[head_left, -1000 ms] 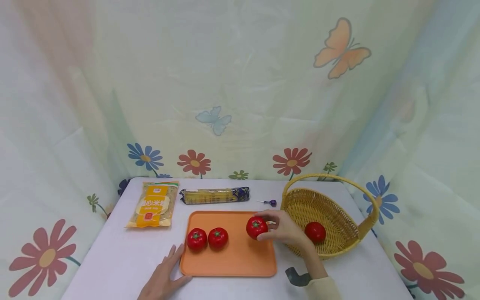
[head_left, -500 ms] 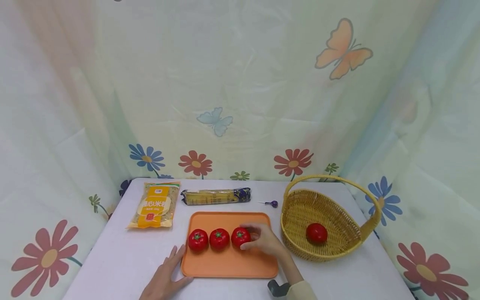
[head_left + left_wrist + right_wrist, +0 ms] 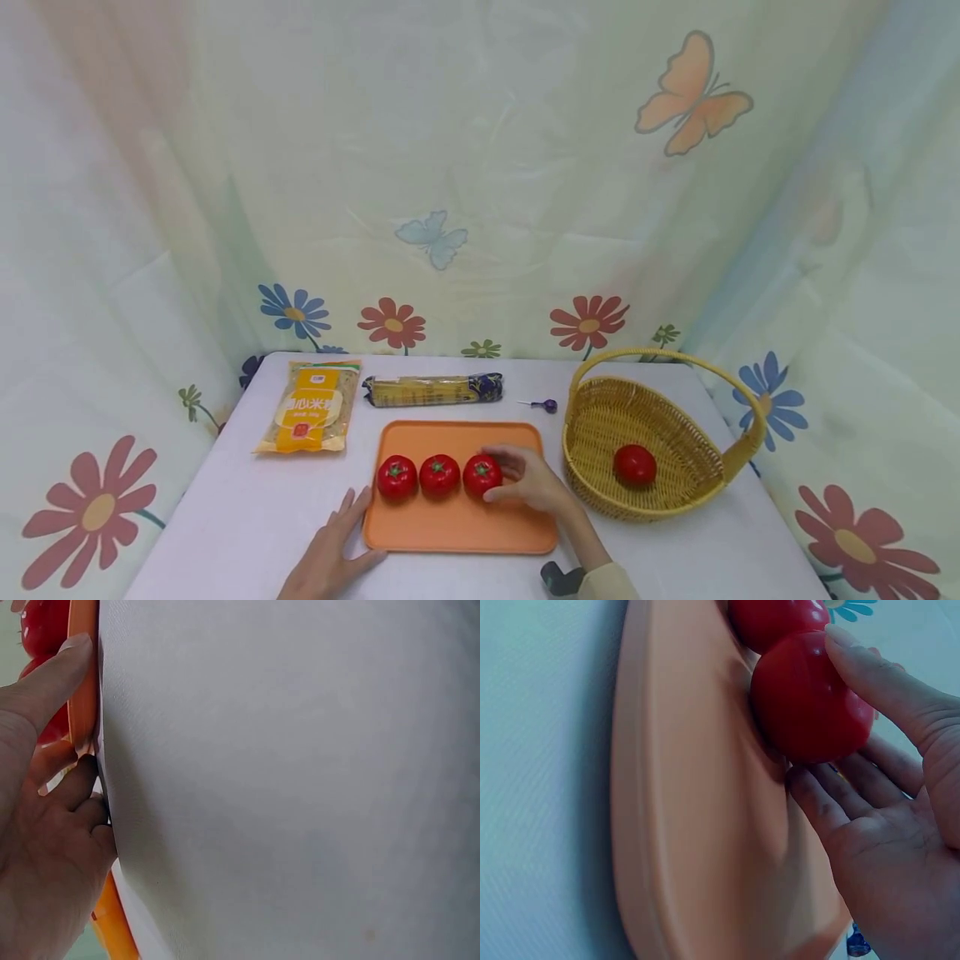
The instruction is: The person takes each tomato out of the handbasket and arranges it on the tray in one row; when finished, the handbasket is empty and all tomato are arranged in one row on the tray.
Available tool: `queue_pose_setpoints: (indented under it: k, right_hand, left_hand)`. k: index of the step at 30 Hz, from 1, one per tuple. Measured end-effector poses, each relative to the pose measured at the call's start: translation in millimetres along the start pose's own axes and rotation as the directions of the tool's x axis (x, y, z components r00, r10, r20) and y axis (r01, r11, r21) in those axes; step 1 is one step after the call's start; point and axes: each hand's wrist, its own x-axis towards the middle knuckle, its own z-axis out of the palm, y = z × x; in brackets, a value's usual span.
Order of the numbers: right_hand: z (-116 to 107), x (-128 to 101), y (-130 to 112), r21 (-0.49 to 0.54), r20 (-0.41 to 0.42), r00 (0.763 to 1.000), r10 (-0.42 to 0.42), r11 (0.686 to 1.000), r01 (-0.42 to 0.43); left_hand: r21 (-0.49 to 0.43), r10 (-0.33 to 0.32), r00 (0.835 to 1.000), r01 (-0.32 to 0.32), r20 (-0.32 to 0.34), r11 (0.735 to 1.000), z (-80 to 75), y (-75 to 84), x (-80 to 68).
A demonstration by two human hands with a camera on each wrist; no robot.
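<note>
Three red tomatoes stand in a row on an orange tray (image 3: 461,533): a left one (image 3: 397,477), a middle one (image 3: 439,476) and a right one (image 3: 482,476). My right hand (image 3: 528,482) holds the right tomato, its thumb on the near side and its fingers round the far side. In the right wrist view this tomato (image 3: 806,697) sits low over the tray, right beside its neighbour. My left hand (image 3: 330,546) rests at the tray's front left corner, fingers spread along the left side. The left wrist view shows its thumb (image 3: 56,682) against the tray's rim.
A wicker basket (image 3: 600,417) with a tall handle stands right of the tray, another red tomato (image 3: 635,465) inside. Behind the tray lie a long noodle packet (image 3: 431,391) and a purple lollipop (image 3: 550,406). A yellow grain bag (image 3: 309,408) lies at the back left.
My right hand has carried the right tomato leftward over the tray to stand beside the middle one; over the last half second it has barely moved. My left hand has stayed put.
</note>
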Motion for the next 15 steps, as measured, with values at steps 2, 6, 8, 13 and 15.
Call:
queue_pose_setpoints:
  k: [2, 6, 8, 13, 15]
  right_hand:
    - [-0.8, -1.1, -0.7, 0.009, 0.004, 1.0, -0.005, 1.0, 0.005]
    - [-10.2, -8.9, -8.0, -0.025, 0.004, 1.0, -0.013, 1.0, 0.013]
    - [-18.4, -15.6, -16.9, -0.087, 0.007, 1.0, -0.014, 0.996, 0.014]
    - [-49.5, -45.0, -51.2, -0.232, 0.071, 0.997, 0.033, 0.973, -0.015]
    - [-64.3, -58.9, -64.2, -0.275, 0.093, 0.994, 0.064, 0.961, -0.036]
  left_hand:
    - [-0.004, -0.003, 1.0, 0.003, 0.001, 1.0, -0.2, -0.2, -0.3]
    - [-0.005, 0.005, 1.0, -0.005, -0.005, 1.0, 0.2, 0.2, 0.0]
    - [-0.013, 0.009, 1.0, -0.009, -0.006, 1.0, 0.2, -0.6, 0.8]
    - [-0.022, 0.029, 1.0, -0.029, -0.007, 0.999, 0.8, -3.4, 3.0]
    - [-0.019, 0.028, 1.0, -0.028, -0.01, 0.999, 0.3, -4.8, 3.3]
